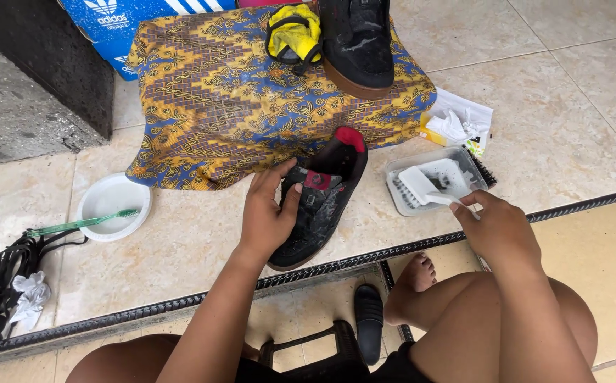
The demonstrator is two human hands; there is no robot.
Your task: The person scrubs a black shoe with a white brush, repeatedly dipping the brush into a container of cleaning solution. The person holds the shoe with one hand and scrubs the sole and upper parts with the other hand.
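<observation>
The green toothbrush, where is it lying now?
In the head view, the green toothbrush lies at the left across the rim of a white bowl on the tiled floor, beside a pile of black laces.

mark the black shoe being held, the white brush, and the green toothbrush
black shoe (pixel 320 206), head view, on the laced upper
white brush (pixel 421 186), head view, on the brush head over the tray
green toothbrush (pixel 81 224), head view, mid-handle

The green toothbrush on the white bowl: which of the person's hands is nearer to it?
Left. The left hand grips the black shoe, to the right of the green toothbrush. The right hand holds a white brush at the tray, farther right.
</observation>
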